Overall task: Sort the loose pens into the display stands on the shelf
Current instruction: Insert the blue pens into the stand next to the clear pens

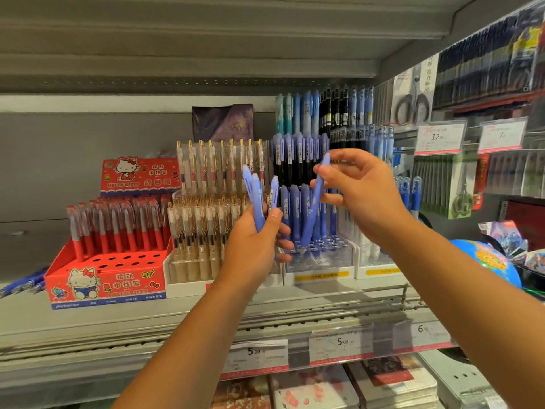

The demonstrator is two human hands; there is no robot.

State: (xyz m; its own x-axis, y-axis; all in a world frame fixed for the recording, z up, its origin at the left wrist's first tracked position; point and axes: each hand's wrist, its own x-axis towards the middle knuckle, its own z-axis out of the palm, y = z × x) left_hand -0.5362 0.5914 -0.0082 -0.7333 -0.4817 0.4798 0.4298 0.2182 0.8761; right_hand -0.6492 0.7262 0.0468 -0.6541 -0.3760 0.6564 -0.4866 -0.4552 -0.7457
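Item: slim blue plastic pen (315, 199), pinched in your right hand (362, 193), tilted, tip close over the clear plastic holed stand (321, 262). Your left hand (253, 246) grips a bundle of matching blue pens (258, 202). Risk: slanted entry may miss its hole and knock the standing blue pens (286, 208).

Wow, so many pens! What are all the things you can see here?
red stand: one, red, left on the shelf
red pens: many, red, in the red stand
gold-clip pens: many, clear, beside the red stand
blue pens: many, blue, in the tiered stand
loose pens: a few, blue, lying at the shelf's left edge
held bunch: about three, blue, left hand
single pen: one, blue, right hand
globe: one, blue, right
left hand: grips the bunch
right hand: pinches the single pen
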